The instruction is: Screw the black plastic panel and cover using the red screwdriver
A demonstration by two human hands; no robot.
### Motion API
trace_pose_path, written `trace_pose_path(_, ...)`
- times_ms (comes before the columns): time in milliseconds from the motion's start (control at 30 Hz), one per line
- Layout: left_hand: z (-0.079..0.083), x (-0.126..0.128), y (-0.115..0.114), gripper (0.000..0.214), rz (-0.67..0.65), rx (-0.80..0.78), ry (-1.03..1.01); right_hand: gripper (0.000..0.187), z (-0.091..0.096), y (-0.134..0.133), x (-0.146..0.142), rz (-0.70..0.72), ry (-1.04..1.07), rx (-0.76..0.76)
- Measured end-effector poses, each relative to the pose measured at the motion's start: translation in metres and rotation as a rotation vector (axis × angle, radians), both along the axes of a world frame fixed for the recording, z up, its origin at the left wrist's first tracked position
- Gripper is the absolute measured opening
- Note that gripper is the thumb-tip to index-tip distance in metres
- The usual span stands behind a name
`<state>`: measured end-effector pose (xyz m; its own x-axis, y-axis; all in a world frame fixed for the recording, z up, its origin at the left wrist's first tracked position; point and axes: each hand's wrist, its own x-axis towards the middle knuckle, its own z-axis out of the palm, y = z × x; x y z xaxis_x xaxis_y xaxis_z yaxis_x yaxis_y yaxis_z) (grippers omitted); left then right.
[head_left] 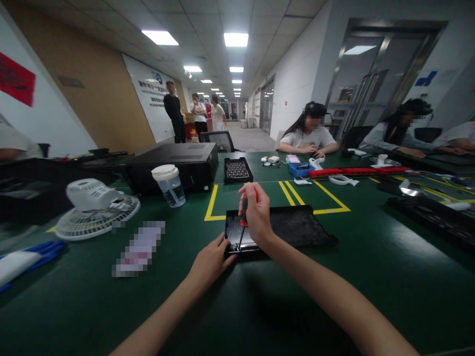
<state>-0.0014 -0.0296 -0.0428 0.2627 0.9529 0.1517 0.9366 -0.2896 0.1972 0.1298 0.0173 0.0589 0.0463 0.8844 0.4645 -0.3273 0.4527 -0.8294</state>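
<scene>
In front of me on the table lies a shallow black panel (297,225) with raised edges, longer than it is deep. My right hand (257,215) is closed around the red and black handle of a screwdriver (244,223). The screwdriver stands nearly upright, its shaft reaching down to the panel's near left corner. Whether the tip sits in a screw is too small to tell. My left hand (210,261) grips that same corner, thumb along the near edge and fingers at the left side.
Left of the panel are a lidded cup (169,185), a black computer case (174,163), a white fan (96,207) and blue gloves (44,252). Beyond it lies a black tray (238,170). A blue box (301,169) is farther right. Co-workers sit across the table.
</scene>
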Motion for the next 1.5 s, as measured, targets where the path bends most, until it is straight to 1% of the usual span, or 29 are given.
trace_pose_path(100, -0.002, 0.0, -0.001, 0.03, -0.008, 0.009, -0.001, 0.03, 0.019, -0.007, 0.012, 0.003, -0.02, 0.073)
trace_pose_path(167, -0.002, -0.001, 0.0, 0.03, -0.009, 0.01, -0.015, 0.029, 0.036, -0.013, 0.02, -0.073, -0.118, 0.159)
trace_pose_path(200, -0.002, -0.001, 0.0, 0.031, -0.006, 0.006, -0.024, 0.031, 0.044, -0.016, 0.024, -0.125, -0.207, 0.219)
trace_pose_path(267, 0.001, -0.001, 0.0, 0.033, 0.005, -0.003, -0.043, 0.034, 0.056, -0.018, 0.029, -0.171, -0.444, 0.354)
trace_pose_path(333, 0.008, -0.001, -0.001, 0.033, 0.022, -0.009, -0.058, 0.041, 0.057, -0.016, 0.03, -0.147, -0.76, 0.449)
trace_pose_path(367, 0.012, -0.001, -0.002, 0.031, 0.028, -0.007, -0.064, 0.045, 0.053, -0.014, 0.028, -0.127, -0.932, 0.464)
trace_pose_path(400, 0.017, -0.002, -0.002, 0.031, 0.041, -0.004, -0.067, 0.046, 0.045, -0.011, 0.026, -0.118, -1.096, 0.436)
trace_pose_path(467, 0.024, -0.004, -0.003, 0.032, 0.082, 0.015, -0.045, 0.043, 0.022, -0.004, 0.017, -0.132, -1.361, 0.334)
trace_pose_path(533, 0.027, -0.007, -0.002, 0.032, 0.146, 0.055, 0.003, 0.044, -0.004, 0.003, 0.007, -0.156, -1.553, 0.272)
trace_pose_path(633, 0.025, -0.014, 0.003, 0.031, 0.241, 0.063, 0.1, 0.054, -0.036, 0.013, -0.009, -0.087, -1.732, 0.219)
trace_pose_path(733, 0.025, -0.02, 0.007, 0.031, 0.29, 0.048, 0.156, 0.052, -0.051, 0.021, -0.019, -0.064, -1.76, 0.211)
trace_pose_path(867, 0.03, -0.023, 0.007, 0.03, 0.323, 0.057, 0.167, 0.042, -0.056, 0.023, -0.024, -0.033, -1.782, 0.202)
trace_pose_path(933, 0.031, -0.022, 0.006, 0.029, 0.319, 0.059, 0.166, 0.034, -0.057, 0.02, -0.025, -0.027, -1.793, 0.187)
trace_pose_path(1033, 0.028, -0.021, 0.005, 0.028, 0.285, 0.063, 0.158, 0.023, -0.057, 0.008, -0.023, -0.013, -1.816, 0.163)
trace_pose_path(1100, 0.026, -0.02, 0.004, 0.027, 0.261, 0.074, 0.154, 0.022, -0.056, -0.002, -0.017, 0.001, -1.828, 0.166)
trace_pose_path(1200, 0.024, -0.018, 0.004, 0.024, 0.226, 0.071, 0.144, 0.021, -0.055, -0.018, -0.001, 0.031, -1.844, 0.183)
trace_pose_path(1300, 0.024, -0.014, 0.001, 0.023, 0.175, 0.048, 0.116, 0.02, -0.059, -0.028, 0.025, 0.032, -1.857, 0.185)
trace_pose_path(1367, 0.026, -0.011, -0.001, 0.023, 0.123, 0.04, 0.089, 0.022, -0.063, -0.032, 0.046, 0.007, -1.867, 0.167)
trace_pose_path(1500, 0.026, -0.002, -0.007, 0.024, 0.024, 0.0, 0.048, 0.018, -0.068, -0.032, 0.088, -0.039, -1.867, 0.151)
